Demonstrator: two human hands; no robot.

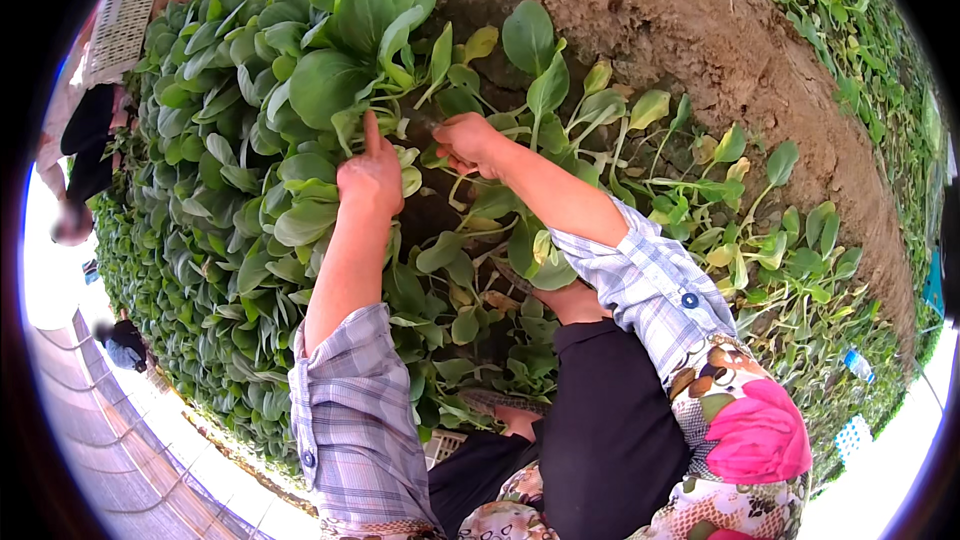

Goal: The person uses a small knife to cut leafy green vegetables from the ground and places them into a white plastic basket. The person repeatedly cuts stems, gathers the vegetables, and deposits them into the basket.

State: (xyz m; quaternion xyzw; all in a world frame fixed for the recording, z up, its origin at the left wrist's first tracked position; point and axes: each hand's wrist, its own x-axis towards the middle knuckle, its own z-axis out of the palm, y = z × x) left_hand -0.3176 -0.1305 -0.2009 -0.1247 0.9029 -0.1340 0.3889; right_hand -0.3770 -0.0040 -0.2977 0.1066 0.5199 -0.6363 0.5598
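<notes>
A large leafy green plant [330, 86], like bok choy, stands at the edge of a dense bed. My left hand [371, 176] is at its lower stems, index finger extended along them. The thumb and other fingers are mostly hidden, so a grip on the plant cannot be made out. Just right of the stems is my right hand [469, 144], fingers curled. A blurred greyish streak shows at its fingertips, too unclear to name. Pale cut-looking stem pieces [403, 126] lie between the hands. Smaller plants with yellowing leaves [649, 109] grow beyond my right hand.
Dense greens [225, 187] fill the left side. A bare soil ridge [675, 15] curves along the right, with another planted strip [840, 37] beyond. A white plastic crate [127, 15] stands upper left, near a person [90, 127]. A plastic bottle [859, 365] lies lower right.
</notes>
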